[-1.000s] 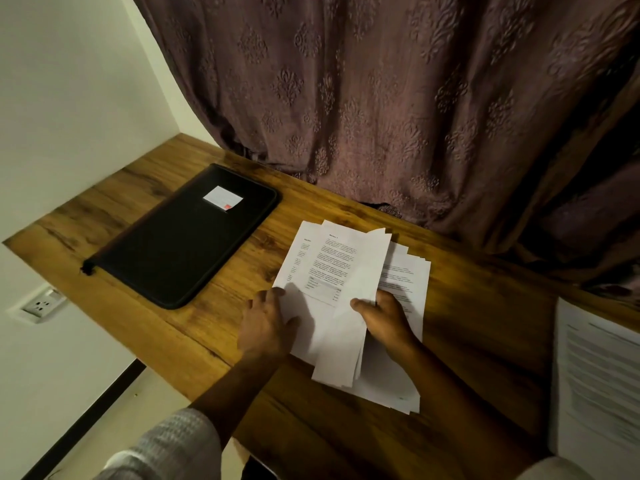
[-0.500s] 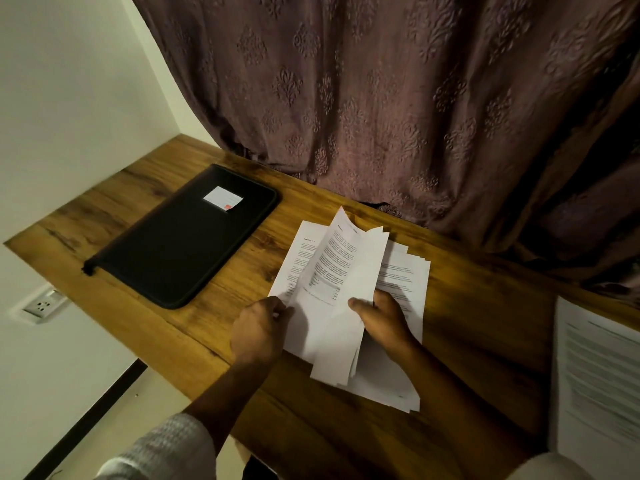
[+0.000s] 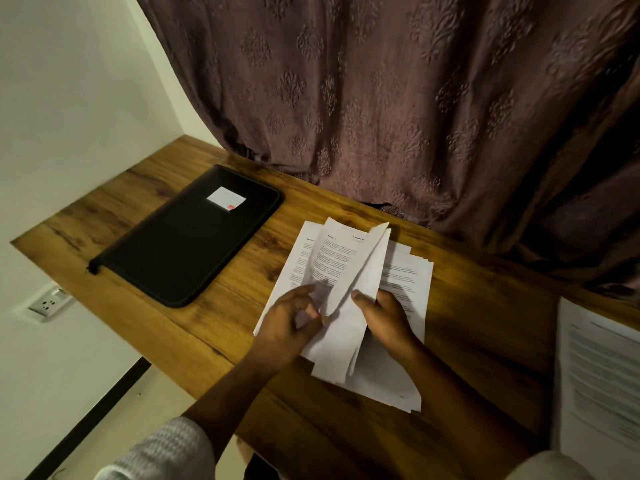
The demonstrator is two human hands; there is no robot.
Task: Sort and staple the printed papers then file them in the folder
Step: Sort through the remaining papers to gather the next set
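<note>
We look down on the table (image 3: 138, 334), and the papers (image 3: 412, 282) lie in a loose, fanned pile near its middle, just in front of the curtain (image 3: 381, 98). The right hand (image 3: 384, 317) grips a bunch of lifted sheets (image 3: 363, 282). Its thumb lies on top and its fingers are tucked underneath, so the bunch stands up off the pile, bent along its length with the blank side facing us. Beside it the left hand (image 3: 287, 323) is curled, thumb and fingertips pinching the near edge of a printed sheet (image 3: 332, 258) that shows its text and leans against the raised bunch. This hand is a bit blurred, so we cannot make out the grip any finer than that.

Over to the left the black folder (image 3: 173, 244) lies flat and closed on the table, well apart from the pile, with a white label (image 3: 225, 198) near its far end. At the right edge another set of printed pages (image 3: 599, 375) rests on the table. A wall socket (image 3: 48, 303) sits low on the left wall.
</note>
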